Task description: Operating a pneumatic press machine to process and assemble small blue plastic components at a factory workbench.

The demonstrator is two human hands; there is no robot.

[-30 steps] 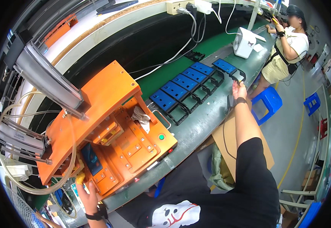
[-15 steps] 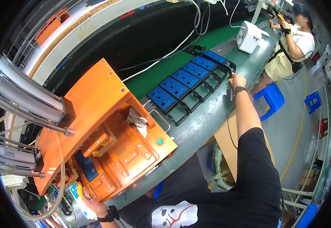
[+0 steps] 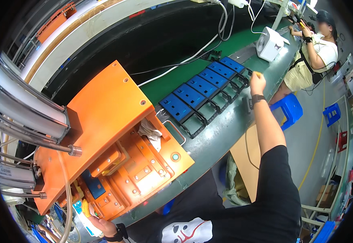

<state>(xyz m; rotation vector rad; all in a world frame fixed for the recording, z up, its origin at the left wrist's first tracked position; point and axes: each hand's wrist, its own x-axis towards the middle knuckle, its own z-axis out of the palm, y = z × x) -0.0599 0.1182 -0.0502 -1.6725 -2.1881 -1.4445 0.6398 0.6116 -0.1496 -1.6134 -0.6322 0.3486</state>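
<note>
My left hand (image 3: 102, 225) is at the lower left by the near corner of an orange press fixture (image 3: 140, 166). A yellow finger cover (image 3: 86, 207) shows on one outstretched finger, beside a small button. Inside the fixture lies a blue plate (image 3: 92, 184). My right hand (image 3: 258, 85) is stretched far out to the right, fingers curled, with yellow at the fingertips. It is beside the far end of a row of several blue panels (image 3: 188, 95) with black frames (image 3: 194, 127). Whether it touches the last frame, or holds anything, is hidden.
A white fan (image 3: 269, 43) stands on the green bench (image 3: 209, 141) beyond the row. White and black cables cross behind it. Metal cylinders (image 3: 26, 97) stand left of the fixture. A cardboard sheet (image 3: 245, 162) and blue stool (image 3: 290, 111) are right; another person stands at far right.
My right hand has shifted slightly up and away, to beside the last frame's end. My left hand stays by the fixture's corner. The view has shifted slightly.
</note>
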